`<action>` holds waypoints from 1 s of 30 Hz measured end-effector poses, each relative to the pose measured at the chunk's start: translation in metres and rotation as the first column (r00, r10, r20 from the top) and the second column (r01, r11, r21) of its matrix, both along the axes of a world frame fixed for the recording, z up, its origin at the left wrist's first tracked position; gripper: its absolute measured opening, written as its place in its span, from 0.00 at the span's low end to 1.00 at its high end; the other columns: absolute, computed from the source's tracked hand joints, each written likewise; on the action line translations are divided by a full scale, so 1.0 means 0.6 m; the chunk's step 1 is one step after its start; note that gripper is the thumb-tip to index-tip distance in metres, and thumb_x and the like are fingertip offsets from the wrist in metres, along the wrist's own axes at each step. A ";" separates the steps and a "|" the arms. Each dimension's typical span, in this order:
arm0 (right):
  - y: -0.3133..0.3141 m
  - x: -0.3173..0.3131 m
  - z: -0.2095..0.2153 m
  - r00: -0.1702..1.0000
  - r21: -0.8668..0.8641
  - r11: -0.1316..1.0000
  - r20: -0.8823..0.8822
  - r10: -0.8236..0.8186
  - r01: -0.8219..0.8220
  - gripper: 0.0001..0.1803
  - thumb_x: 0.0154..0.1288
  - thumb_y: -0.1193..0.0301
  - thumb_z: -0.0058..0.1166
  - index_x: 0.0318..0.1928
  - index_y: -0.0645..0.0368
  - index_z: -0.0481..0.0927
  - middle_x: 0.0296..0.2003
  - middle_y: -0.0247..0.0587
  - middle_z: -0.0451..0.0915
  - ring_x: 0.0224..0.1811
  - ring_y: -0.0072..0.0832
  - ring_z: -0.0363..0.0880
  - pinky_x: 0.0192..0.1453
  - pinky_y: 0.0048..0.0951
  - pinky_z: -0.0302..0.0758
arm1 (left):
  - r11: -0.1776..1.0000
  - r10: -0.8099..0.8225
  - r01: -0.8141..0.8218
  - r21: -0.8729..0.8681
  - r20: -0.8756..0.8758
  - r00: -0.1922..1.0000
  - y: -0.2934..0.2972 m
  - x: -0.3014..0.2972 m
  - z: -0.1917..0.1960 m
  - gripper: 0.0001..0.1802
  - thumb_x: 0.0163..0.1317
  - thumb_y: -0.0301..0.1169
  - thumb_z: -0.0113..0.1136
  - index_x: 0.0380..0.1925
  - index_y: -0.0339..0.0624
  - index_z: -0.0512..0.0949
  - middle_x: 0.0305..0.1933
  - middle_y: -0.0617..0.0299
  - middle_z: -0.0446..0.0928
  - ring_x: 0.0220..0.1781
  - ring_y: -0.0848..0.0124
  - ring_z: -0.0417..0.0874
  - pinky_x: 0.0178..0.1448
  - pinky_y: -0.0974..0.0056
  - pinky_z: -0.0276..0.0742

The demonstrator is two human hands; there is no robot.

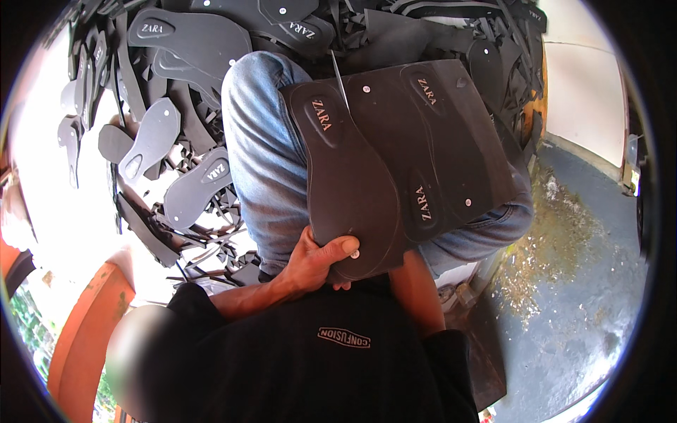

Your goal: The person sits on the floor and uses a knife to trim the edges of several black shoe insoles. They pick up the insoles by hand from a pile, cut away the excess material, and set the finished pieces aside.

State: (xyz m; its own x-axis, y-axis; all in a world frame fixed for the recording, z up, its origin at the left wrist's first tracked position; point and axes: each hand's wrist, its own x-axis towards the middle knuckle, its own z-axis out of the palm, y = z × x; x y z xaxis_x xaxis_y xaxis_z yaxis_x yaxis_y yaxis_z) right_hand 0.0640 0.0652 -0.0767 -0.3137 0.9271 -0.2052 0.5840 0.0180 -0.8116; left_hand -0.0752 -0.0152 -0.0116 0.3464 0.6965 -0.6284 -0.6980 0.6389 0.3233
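A black foam sheet [458,148] with insole shapes marked on it lies tilted across my lap. My left hand [310,264] grips its near left corner, thumb pressed on top beside a small white dot and fingers underneath. One insole outline [352,176] runs along the sheet's left side, from my thumb to the far edge. At that far edge a thin shiny metal blade [340,83] stands against the line beside this insole. My right forearm [419,292] passes beneath the sheet, which hides the right hand and whatever it may hold.
Loose black insoles [194,187] and cut foam scraps [204,250] cover the ground on the left and far side. My jeans-clad knees [264,141] support the sheet. An orange curved structure [92,338] is at the lower left, a stained grey floor [564,282] at the right.
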 end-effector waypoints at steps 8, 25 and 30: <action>0.155 -0.085 0.019 0.954 -0.634 0.773 -0.212 -0.213 0.032 0.27 0.68 0.49 0.36 0.31 0.61 0.74 0.23 0.44 0.77 0.16 0.27 0.72 0.20 0.27 0.71 | 0.992 -0.128 0.127 -0.022 -0.243 0.961 -0.067 -0.107 0.022 0.10 0.53 0.30 0.61 0.28 0.32 0.78 0.21 0.59 0.77 0.16 0.74 0.76 0.17 0.73 0.69; -0.049 0.033 0.131 0.702 -0.453 0.823 -0.458 -0.545 0.344 0.13 0.64 0.64 0.52 0.30 0.61 0.70 0.16 0.27 0.68 0.14 0.11 0.61 0.15 0.18 0.56 | 0.710 0.704 -0.538 0.455 -0.465 0.536 0.146 -0.175 -0.014 0.18 0.61 0.38 0.56 0.47 0.39 0.73 0.47 0.60 0.76 0.49 0.69 0.76 0.54 0.64 0.70; -0.102 0.127 0.145 0.849 -0.420 0.863 -0.309 -0.428 0.282 0.24 0.69 0.55 0.38 0.29 0.64 0.72 0.15 0.34 0.70 0.16 0.16 0.64 0.19 0.23 0.60 | 0.912 0.354 -0.168 0.375 -0.510 0.784 0.193 -0.187 -0.001 0.08 0.56 0.31 0.62 0.34 0.40 0.79 0.30 0.66 0.78 0.34 0.78 0.77 0.41 0.73 0.72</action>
